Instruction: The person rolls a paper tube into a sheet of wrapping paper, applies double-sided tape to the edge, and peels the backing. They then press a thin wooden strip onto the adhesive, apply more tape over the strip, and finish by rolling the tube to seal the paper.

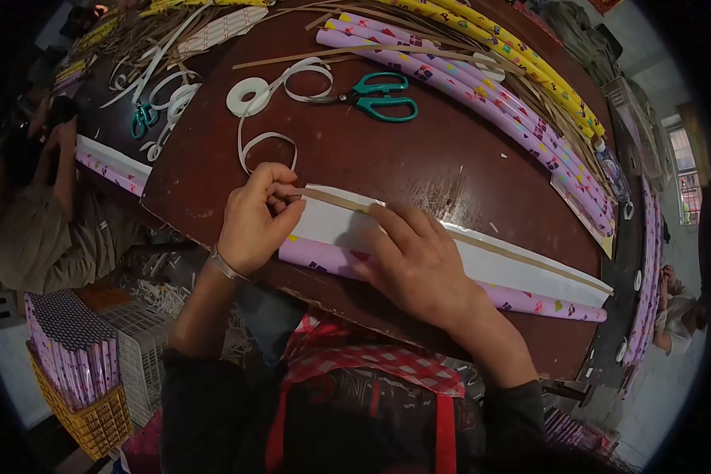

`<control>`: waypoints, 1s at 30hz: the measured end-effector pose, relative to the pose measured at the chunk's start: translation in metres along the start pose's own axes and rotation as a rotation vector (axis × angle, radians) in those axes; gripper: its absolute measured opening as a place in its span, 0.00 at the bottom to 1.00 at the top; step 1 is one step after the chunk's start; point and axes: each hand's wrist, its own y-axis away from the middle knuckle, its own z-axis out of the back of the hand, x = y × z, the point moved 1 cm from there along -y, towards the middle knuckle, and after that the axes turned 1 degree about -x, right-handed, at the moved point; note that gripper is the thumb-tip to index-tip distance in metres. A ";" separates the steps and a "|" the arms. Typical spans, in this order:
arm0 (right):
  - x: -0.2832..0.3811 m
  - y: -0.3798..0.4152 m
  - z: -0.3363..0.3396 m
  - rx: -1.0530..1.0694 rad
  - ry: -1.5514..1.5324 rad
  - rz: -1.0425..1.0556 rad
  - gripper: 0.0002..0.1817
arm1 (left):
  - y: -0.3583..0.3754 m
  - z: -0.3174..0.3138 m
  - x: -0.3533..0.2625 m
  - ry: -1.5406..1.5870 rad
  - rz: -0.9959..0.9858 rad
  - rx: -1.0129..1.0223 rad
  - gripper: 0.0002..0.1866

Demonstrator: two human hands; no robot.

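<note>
A partly rolled sheet of purple patterned paper (545,306) lies along the table's near edge, its white inner side facing up. A brown strip (521,257) runs along the sheet's far edge. At the strip's left end, my left hand (253,221) has its thumb and fingers pinched together on it. My right hand (419,261) rests over the middle of the sheet, fingers apart and fingertips on the strip. Beyond my hands lie teal-handled scissors (385,96) and a roll of white tape (248,98), whose loose end curls toward my left hand.
Purple rolls (466,91) and yellow rolls (521,55) lie across the far side of the table (371,158) among brown strips. A person (47,197) sits at the left, another (675,316) at the right. A yellow basket (87,419) of rolls stands lower left.
</note>
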 end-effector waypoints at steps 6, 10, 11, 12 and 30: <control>0.005 -0.073 -0.025 -0.062 -0.048 0.100 0.16 | 0.000 -0.002 -0.001 -0.014 -0.022 -0.035 0.21; 0.003 -0.089 -0.038 -0.058 -0.042 0.151 0.13 | 0.000 -0.001 -0.003 -0.002 -0.085 -0.059 0.23; 0.003 -0.091 -0.038 -0.077 -0.043 0.174 0.12 | 0.000 -0.001 -0.003 0.001 -0.084 -0.064 0.23; 0.002 -0.091 -0.038 -0.073 -0.043 0.179 0.12 | 0.000 -0.001 -0.003 -0.010 -0.086 -0.063 0.23; -0.018 -0.082 -0.035 -0.226 -0.312 0.206 0.12 | -0.001 0.000 -0.024 0.000 -0.004 0.016 0.23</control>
